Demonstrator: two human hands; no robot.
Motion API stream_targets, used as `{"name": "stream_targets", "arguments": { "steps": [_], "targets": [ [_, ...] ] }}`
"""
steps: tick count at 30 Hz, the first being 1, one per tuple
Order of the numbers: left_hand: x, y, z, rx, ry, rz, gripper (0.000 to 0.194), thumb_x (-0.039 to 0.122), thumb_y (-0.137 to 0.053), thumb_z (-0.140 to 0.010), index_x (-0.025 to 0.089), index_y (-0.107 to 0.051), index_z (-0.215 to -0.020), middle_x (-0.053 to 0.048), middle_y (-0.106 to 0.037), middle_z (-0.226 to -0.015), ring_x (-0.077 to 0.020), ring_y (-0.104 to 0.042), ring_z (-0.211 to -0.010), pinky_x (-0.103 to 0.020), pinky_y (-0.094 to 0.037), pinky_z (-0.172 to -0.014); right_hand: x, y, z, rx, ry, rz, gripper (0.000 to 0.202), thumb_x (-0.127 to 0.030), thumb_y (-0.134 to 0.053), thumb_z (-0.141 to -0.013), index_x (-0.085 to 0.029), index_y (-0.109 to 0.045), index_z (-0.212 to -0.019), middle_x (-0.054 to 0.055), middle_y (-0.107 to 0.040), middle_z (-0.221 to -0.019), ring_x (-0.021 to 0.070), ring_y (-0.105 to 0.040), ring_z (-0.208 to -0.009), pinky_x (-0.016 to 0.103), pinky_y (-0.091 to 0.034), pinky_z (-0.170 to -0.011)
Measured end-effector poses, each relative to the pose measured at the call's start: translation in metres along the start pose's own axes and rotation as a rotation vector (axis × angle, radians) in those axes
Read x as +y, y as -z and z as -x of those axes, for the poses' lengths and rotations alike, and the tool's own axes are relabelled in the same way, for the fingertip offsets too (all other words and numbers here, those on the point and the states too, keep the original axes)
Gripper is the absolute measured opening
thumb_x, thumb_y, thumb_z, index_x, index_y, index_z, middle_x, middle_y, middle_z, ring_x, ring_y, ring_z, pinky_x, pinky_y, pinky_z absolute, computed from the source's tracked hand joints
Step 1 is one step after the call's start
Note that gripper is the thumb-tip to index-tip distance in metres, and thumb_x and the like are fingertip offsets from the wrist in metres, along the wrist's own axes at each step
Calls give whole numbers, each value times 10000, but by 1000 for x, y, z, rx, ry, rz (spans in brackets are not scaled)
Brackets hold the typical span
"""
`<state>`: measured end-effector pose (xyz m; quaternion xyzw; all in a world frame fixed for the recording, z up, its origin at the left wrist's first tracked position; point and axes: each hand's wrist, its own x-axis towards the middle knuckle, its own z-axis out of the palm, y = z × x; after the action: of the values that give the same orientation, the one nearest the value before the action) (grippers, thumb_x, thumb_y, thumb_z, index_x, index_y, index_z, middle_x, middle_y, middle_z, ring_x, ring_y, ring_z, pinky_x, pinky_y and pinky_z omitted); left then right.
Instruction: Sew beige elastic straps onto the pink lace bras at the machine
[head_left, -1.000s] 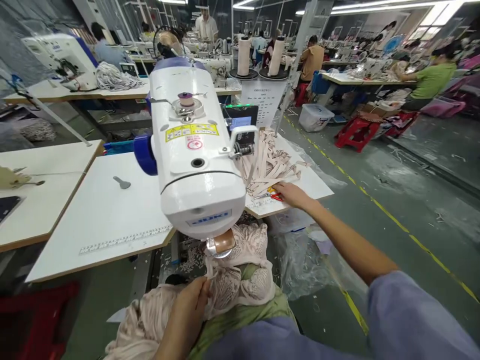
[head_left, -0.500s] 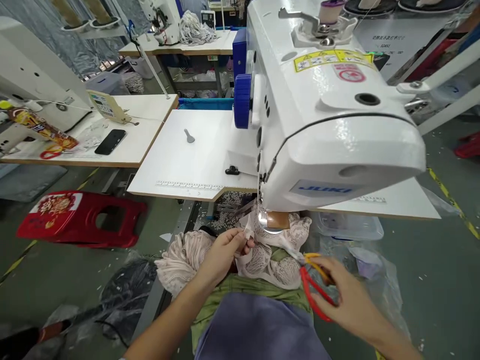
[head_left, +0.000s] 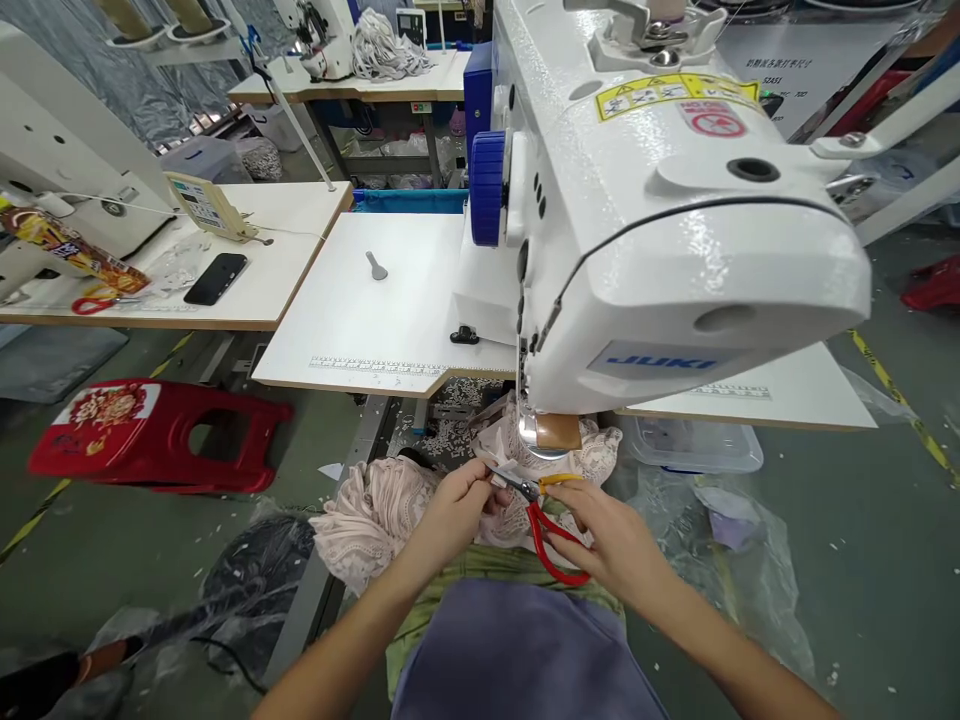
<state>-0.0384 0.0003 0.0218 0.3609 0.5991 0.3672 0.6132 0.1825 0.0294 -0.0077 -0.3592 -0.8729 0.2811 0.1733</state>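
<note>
My right hand [head_left: 611,535] grips a pair of scissors [head_left: 546,520] with one red and one orange handle. The blades point left and reach the fingertips of my left hand [head_left: 465,505]. Those fingers pinch a small pale piece of the pink lace bra [head_left: 517,525], right at the blades. The bra lies across my lap below the sewing machine head, and part of it is hidden by my hands and the scissors. Left of my left wrist, a bunched heap of the same pink lace fabric [head_left: 375,510] rests against the machine frame.
A white sewing machine [head_left: 697,280] overhangs my hands, its table [head_left: 360,310] behind. To the left are a red stool [head_left: 157,435] and another table with a phone [head_left: 216,279] and bottle [head_left: 75,250]. A clear plastic lid [head_left: 697,445] lies at right.
My right hand has brought the scissors left and slightly up, so the blades now meet the piece in my left fingers. My left hand keeps its pinch. The view has shifted slightly.
</note>
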Motion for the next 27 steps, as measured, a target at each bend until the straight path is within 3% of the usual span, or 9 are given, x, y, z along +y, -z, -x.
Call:
{"name": "stream_targets", "arguments": {
  "steps": [4,7,12,17,21,27],
  "targets": [
    [-4,5,-1,6,-77,-9,269,438,-490,-862,199,-510,-739,52,-435,-638,-112,-383,-580,-244,-323,-576,2,4,12,17,-146,-129,286,-216,-512,-871,-235,-592,-1145,69,-707,-947,177,-667,-710,274,-536,-583],
    [-8,10,-3,25,-131,-36,342,489,-487,-895,199,-495,-714,41,-467,-645,-114,-416,-594,-240,-339,-584,0,2,20,78,-200,-203,300,-220,-556,-790,-229,-575,-1089,59,-668,-898,148,-593,-599,259,-491,-524],
    [-5,10,-2,-6,-110,-46,339,499,-514,-889,185,-577,-779,1,-581,-689,-133,-498,-629,-244,-396,-602,-6,-8,15,39,-181,-213,441,-220,-623,-716,-229,-556,-1152,105,-650,-1097,156,-589,-679,294,-511,-605],
    [1,10,-2,-50,-61,-70,354,527,-520,-867,197,-567,-749,7,-577,-667,-122,-455,-547,-239,-364,-522,-6,-13,2,-8,-210,-237,368,-277,-605,-788,-213,-592,-1150,120,-666,-1102,194,-645,-782,306,-529,-634],
    [2,15,-1,-22,-81,-142,326,476,-489,-880,201,-565,-724,-8,-599,-685,-140,-495,-591,-251,-389,-569,-3,-11,-2,-63,-245,-271,365,-313,-574,-836,-216,-616,-1185,115,-685,-1143,238,-680,-966,337,-565,-734],
    [6,11,0,39,-116,-184,339,455,-452,-891,206,-546,-681,-27,-593,-668,-154,-509,-590,-273,-409,-584,-5,-3,8,-52,-282,-238,342,-300,-530,-860,-232,-663,-1168,96,-728,-1050,227,-698,-855,332,-566,-684]
  ]
}}
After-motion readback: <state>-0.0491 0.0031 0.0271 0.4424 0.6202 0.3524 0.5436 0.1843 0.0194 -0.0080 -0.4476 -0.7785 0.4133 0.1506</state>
